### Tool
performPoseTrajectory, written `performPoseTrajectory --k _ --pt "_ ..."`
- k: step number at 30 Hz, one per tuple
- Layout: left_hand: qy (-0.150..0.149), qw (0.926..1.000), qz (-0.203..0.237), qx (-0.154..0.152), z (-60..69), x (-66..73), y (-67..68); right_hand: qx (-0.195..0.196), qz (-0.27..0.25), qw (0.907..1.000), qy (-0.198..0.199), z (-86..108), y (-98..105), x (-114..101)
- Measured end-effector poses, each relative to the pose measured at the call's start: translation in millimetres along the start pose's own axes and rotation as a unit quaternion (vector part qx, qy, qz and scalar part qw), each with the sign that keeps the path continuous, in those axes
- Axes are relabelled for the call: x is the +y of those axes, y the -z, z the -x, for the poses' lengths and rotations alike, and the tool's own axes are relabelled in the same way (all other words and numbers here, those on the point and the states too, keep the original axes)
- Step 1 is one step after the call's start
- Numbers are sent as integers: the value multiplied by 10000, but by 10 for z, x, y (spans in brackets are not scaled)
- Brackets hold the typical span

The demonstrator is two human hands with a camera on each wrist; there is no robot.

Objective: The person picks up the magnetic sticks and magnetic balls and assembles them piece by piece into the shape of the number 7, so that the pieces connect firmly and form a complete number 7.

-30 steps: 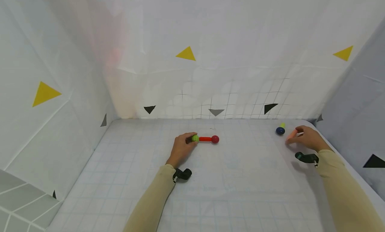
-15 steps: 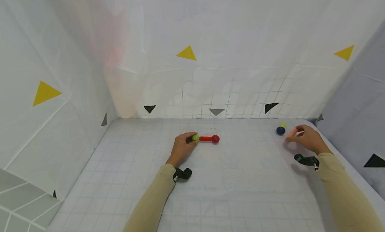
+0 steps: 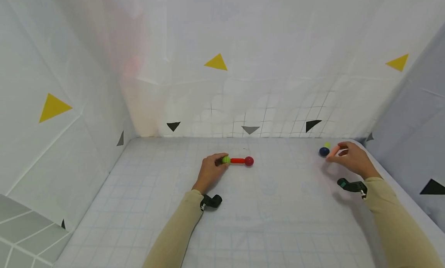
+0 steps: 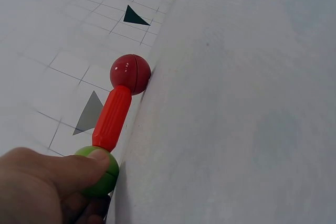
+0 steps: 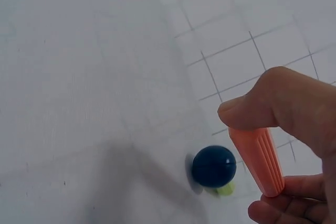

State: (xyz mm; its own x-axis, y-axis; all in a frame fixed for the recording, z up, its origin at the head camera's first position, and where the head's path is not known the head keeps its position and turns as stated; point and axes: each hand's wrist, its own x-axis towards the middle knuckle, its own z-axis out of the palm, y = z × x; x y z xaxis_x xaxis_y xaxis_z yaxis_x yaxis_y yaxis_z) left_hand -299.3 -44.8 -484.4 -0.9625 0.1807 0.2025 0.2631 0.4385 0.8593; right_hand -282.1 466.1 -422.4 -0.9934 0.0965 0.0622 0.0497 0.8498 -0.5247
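Note:
My left hand (image 3: 209, 171) pinches a green ball (image 4: 100, 174) between thumb and fingers. From that ball a red ribbed rod (image 4: 112, 118) runs to a dark red ball (image 4: 130, 74), all three in one line on the table. At the far right, my right hand (image 3: 355, 159) grips an orange ribbed rod (image 5: 256, 158), thumb at one end and fingers at the other. Just left of this rod lies a dark blue ball (image 3: 324, 151), with a yellow-green piece (image 3: 327, 145) behind it, mostly hidden in the right wrist view. Whether those two are joined I cannot tell.
A white table (image 3: 264, 206) with a faint grid spans the front. White cloth walls (image 3: 278, 48) with yellow and dark triangles stand behind and at both sides. A dark camera mount sits on each wrist, and the right wall is close to my right arm.
My right hand has moved a little left with the orange rod, which is now closer to the dark blue ball. The left hand and its pieces stay in place.

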Motion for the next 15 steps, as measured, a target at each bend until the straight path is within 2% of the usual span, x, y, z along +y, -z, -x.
performPoseTrajectory --k 3,7,15 --pt "14 10000 -13 -1 -1 5 0 143 -67 9998 142 18 -19 -67" --pt "60 10000 4 -18 4 12 0 246 -148 9995 127 33 -47 -165" --pt "60 10000 37 -16 7 7 2 244 -140 9996 96 52 -43 -357"
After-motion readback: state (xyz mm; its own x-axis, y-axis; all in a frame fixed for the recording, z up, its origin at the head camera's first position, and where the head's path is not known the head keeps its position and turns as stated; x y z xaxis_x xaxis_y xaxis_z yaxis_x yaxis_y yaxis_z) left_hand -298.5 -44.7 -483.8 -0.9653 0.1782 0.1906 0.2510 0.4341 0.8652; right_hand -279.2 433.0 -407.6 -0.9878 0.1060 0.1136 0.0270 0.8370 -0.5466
